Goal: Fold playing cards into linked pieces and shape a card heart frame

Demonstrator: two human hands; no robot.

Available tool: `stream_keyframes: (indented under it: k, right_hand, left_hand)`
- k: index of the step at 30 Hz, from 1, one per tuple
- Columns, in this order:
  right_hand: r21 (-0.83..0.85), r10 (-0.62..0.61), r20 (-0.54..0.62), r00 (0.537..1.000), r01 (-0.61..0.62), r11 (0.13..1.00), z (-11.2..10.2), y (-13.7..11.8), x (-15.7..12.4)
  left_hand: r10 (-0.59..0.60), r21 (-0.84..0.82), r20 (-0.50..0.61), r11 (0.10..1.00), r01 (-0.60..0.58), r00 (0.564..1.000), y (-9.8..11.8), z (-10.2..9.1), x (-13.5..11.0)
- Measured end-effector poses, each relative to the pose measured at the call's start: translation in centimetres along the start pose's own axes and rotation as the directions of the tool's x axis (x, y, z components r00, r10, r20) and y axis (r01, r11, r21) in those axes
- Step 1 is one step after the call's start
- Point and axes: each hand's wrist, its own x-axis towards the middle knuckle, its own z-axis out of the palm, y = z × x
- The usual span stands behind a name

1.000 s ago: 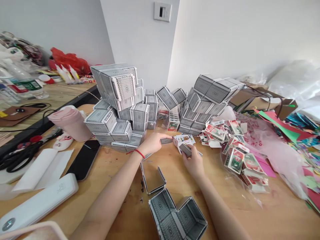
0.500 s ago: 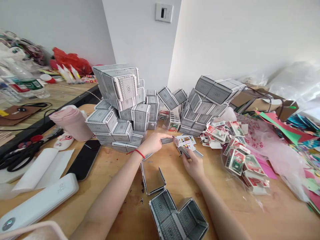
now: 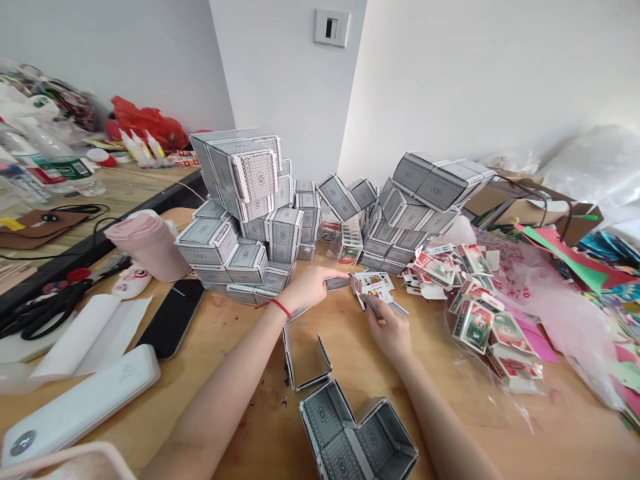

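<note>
My left hand (image 3: pixel 311 288), with a red cord at its wrist, closes on a grey-backed playing card (image 3: pixel 338 283). Its index finger stretches along the card's far edge towards a few face-up playing cards (image 3: pixel 376 283). In my right hand (image 3: pixel 392 329) is a small stack of grey-backed playing cards (image 3: pixel 372 304), held at a tilt beside the face-up ones. Closer to me stands an open three-sided frame of folded cards (image 3: pixel 309 381). It adjoins an L-shaped open box of cards (image 3: pixel 345 443) between my forearms.
Card-built blocks (image 3: pixel 250 220) are piled at the back left, with another pile (image 3: pixel 410 213) at the back right. Card boxes (image 3: pixel 473 323) lie on the right. A phone (image 3: pixel 173 319), a pink cup (image 3: pixel 146 243), scissors (image 3: pixel 47 320) and a white device (image 3: pixel 83 403) are on the left.
The view has shifted slightly. Both hands stay almost where they were, with the cards still in them.
</note>
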Motion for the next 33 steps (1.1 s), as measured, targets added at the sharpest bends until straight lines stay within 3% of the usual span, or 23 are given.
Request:
stream_keyframes:
  k: [6, 13, 20, 33]
  right_hand:
    - [-0.035, -0.05, -0.09, 0.995, 0.047, 0.998, 0.35, 0.41, -0.04]
    - [-0.127, -0.221, -0.168, 0.961, 0.202, 0.971, -0.12, 0.45, 0.18]
    - [-0.107, -0.167, -0.188, 0.968, 0.148, 0.983, 0.21, 0.6, 0.09]
    - [-0.078, -0.102, -0.152, 0.983, 0.091, 0.993, 0.22, 0.33, 0.09]
  left_hand:
    - [0.002, 0.003, 0.001, 1.0, -0.003, 1.0, -0.15, -0.05, -0.03]
    - [0.002, -0.023, -0.012, 1.0, -0.002, 1.0, -0.34, -0.07, 0.08]
    - [0.046, 0.003, -0.023, 0.999, -0.046, 0.999, -0.44, 0.01, 0.05]
    - [0.02, 0.007, -0.008, 1.0, -0.019, 1.0, -0.29, -0.05, 0.0]
